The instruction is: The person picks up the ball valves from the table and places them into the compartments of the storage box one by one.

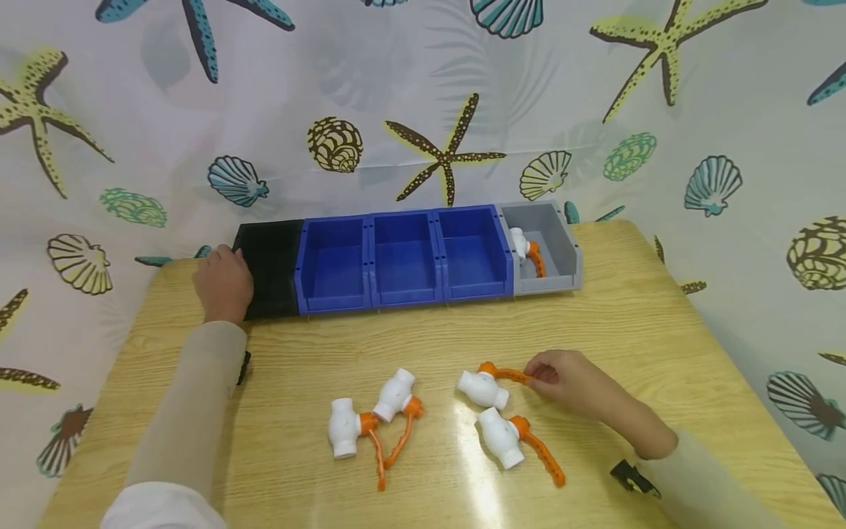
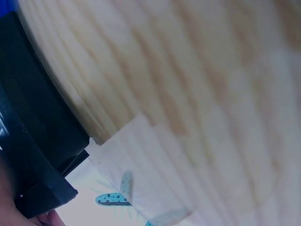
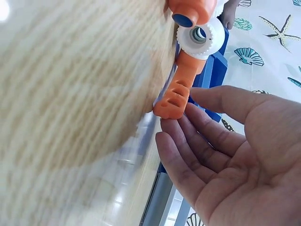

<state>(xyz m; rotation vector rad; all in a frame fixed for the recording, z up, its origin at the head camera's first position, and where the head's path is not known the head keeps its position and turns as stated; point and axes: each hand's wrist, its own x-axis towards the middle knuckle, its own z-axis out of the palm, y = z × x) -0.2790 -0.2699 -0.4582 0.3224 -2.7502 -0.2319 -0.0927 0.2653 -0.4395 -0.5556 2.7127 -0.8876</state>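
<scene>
My left hand (image 1: 223, 285) grips the left wall of the black bin (image 1: 269, 268) at the row's left end; in the left wrist view, fingers (image 2: 8, 200) show by its edge. With thumb and fingertips, my right hand (image 1: 575, 382) pinches the end of the orange handle (image 3: 176, 96) of a white ball valve (image 1: 482, 390), which lies on the table. Just in front of it lies a second ball valve (image 1: 501, 438), its handle slanting to the right. Farther left, two more ball valves (image 1: 344, 428) lie close together, their orange handles nearly meeting.
Three blue bins (image 1: 405, 297) stand between the black bin and a grey bin (image 1: 573, 268). One white valve (image 1: 518, 242) with an orange handle lies in the grey bin. A curtain (image 1: 396, 66) printed with shells and starfish hangs behind the wooden table (image 1: 284, 360).
</scene>
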